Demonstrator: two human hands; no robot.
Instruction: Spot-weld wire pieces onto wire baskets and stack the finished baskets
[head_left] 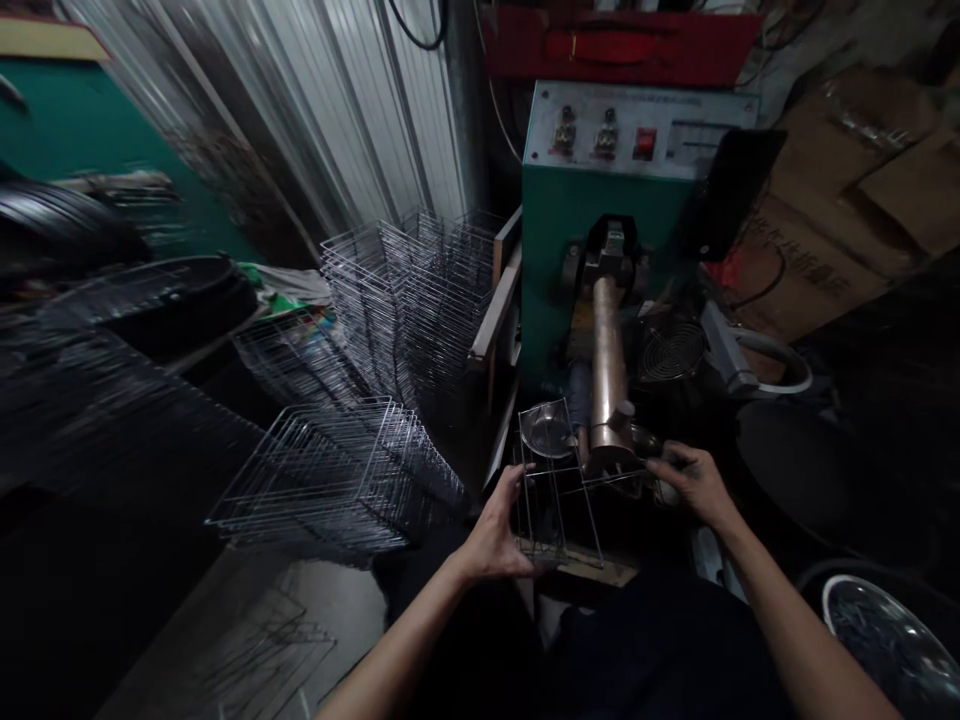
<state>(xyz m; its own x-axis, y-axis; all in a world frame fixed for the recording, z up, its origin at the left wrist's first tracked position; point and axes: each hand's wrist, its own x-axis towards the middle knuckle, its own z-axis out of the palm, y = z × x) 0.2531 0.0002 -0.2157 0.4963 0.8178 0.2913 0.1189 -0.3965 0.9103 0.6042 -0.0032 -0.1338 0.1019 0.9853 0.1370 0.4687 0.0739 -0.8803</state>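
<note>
Wire basket frame held in both hands over the base of a green spot-welding machine, just beside its copper electrode arm. Left hand: fingers closed around the frame's near side wires. Right hand: fingers curled, pinching the wires at the frame's far end, beside the electrode tip. Shallow steel dish seen through the frame, near the electrode arm. Stacks of finished-looking wire frames stand left of the machine, against corrugated metal sheeting. Machine control panel above, with two switches and a red switch. Cardboard boxes at right. Round basin of wire pieces at lower right.
</note>
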